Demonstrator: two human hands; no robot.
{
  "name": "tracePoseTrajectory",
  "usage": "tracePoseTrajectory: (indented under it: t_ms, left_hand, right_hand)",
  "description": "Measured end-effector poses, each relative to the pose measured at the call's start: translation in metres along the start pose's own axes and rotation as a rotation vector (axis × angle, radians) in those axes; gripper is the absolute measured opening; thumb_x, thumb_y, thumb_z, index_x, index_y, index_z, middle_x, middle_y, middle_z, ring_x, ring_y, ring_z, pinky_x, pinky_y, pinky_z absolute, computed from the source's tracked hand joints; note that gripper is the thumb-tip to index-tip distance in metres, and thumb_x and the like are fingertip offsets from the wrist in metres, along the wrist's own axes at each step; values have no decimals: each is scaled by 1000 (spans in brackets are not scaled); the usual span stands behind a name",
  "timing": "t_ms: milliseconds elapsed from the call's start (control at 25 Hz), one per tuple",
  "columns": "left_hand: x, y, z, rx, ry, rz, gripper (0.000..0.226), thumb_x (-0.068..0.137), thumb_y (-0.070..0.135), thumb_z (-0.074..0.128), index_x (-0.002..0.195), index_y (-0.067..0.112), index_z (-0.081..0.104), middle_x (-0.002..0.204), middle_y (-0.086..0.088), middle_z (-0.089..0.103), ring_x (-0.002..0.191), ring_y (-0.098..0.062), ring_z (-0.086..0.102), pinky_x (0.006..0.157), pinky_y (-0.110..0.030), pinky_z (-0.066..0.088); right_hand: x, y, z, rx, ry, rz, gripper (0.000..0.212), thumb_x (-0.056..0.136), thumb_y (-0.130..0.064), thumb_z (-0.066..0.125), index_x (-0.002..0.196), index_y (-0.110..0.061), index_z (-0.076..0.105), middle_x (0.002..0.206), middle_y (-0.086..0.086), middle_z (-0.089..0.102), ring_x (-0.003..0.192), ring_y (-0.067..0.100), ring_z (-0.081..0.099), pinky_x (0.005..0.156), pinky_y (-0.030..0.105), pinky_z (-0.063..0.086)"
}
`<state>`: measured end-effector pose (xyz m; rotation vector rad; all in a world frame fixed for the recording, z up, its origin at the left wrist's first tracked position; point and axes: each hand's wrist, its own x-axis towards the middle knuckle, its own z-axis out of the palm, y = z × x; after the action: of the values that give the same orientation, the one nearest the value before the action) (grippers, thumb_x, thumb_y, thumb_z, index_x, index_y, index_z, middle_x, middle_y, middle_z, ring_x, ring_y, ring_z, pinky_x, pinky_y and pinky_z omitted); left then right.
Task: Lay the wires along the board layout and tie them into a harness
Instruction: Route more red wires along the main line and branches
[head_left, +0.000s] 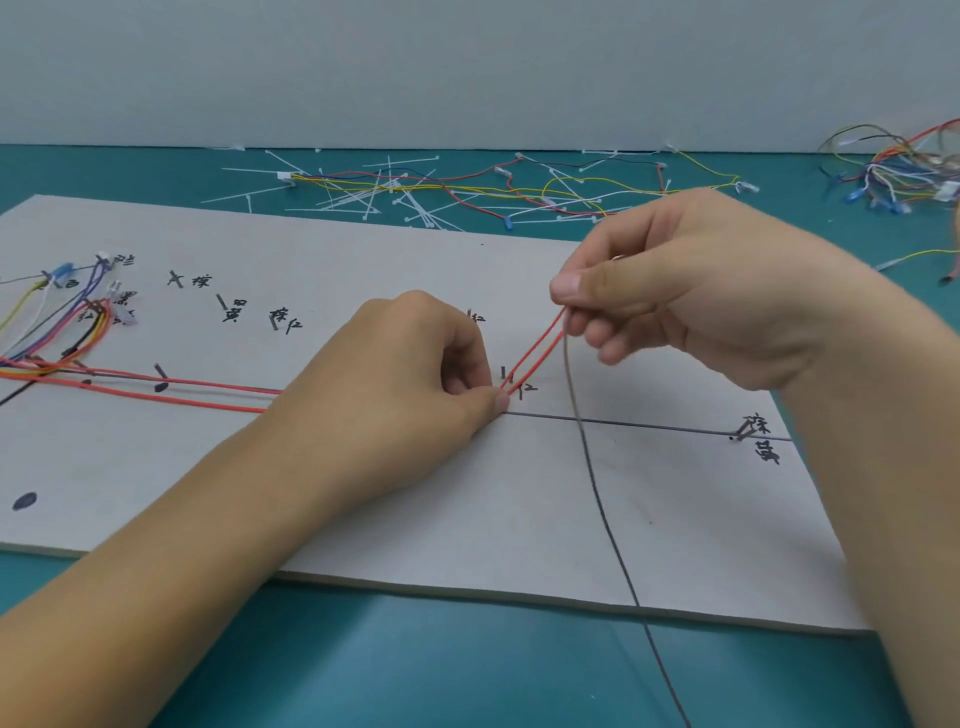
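Head camera view, looking down at a teal bench (415, 670) with a pale wall behind it. A large light grey board (363, 499) lies flat on the bench, marked with handwritten black characters, a drawn black line and short dark pins (161, 372).

Two red wires (182, 396) run side by side along the board from its left edge toward the middle. The left hand (415, 364) rests on the board with fingers curled. Its grip is closed, thumb and fingertip pinching the red wires down against the board just beside a pin. From that point the red wires rise at a slant to the right hand (701, 291), which is held above the board. Its grip is also closed, thumb and forefinger pinching the upper end of the red wires.

A thin grey wire (597, 493) hangs from the right hand, crosses the drawn line and the board's front edge, and trails over the bench to the bottom of the frame.

At the board's left end a bundle of coloured wires (78, 332) loops around pins. Behind the board, white cable ties (374, 200) lie scattered among loose wires (545, 192). A tangled heap of wires (893, 166) sits at the far right of the bench.
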<state>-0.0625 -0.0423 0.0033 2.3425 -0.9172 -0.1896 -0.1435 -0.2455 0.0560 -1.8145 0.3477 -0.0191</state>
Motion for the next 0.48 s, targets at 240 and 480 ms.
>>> tracePoseTrajectory:
  t_ms: [240,480]
  left_hand:
    - [-2,1,-1,55,45,-104,37,71,59,82,66,25,67,64,18,65,60,-1,60,51,-23,38]
    - [-7,4,-5,117,70,-144,51,64,71,77,86,34,50,81,13,60,80,-9,58,62,-34,38]
  right_hand:
    - [8,-4,5,42,-37,-53,3,87,9,70,86,6,72,78,15,75,71,25,76,62,23,61]
    - [44,-14,19,-357,50,-28,12,88,-9,79,79,-8,71,65,8,72,62,22,76,57,34,63]
